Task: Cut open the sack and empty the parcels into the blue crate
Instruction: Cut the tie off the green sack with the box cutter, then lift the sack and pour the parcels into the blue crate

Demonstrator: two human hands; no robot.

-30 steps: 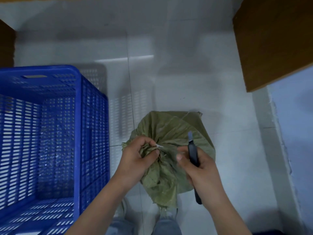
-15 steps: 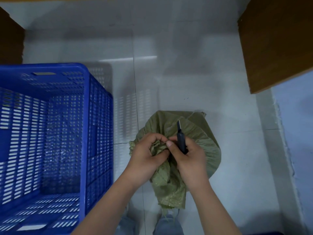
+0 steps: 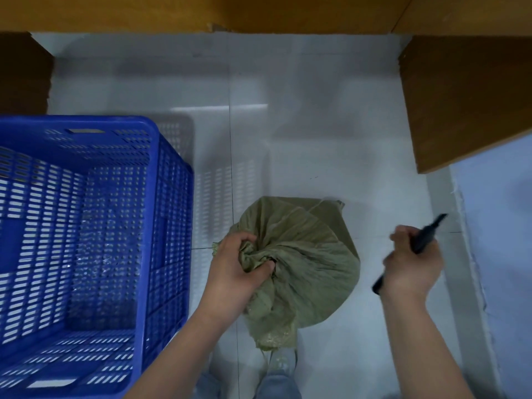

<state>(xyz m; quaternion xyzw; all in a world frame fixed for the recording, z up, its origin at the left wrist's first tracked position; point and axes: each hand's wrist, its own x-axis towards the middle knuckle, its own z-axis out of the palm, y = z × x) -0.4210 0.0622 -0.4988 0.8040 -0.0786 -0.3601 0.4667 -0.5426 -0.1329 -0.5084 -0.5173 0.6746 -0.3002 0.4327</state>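
Observation:
A green woven sack [image 3: 311, 254] stands on the white floor in front of my feet, its neck bunched together. My left hand [image 3: 239, 269] grips that gathered neck. My right hand [image 3: 411, 263] holds a black knife [image 3: 426, 234] well to the right of the sack, clear of the fabric. The blue crate [image 3: 169, 197] stands to the left of the sack, with nothing seen inside it. The parcels are hidden inside the sack.
Wooden furniture panels stand at the far side [image 3: 259, 12], the upper right [image 3: 460, 96] and the far left [image 3: 23, 73]. A pale wall [image 3: 503, 254] runs along the right. White tiled floor [image 3: 288, 125] lies beyond the sack.
My right hand has swung the knife away from the sack's neck out to the right. My left hand still grips the gathered neck. The camera has tilted up.

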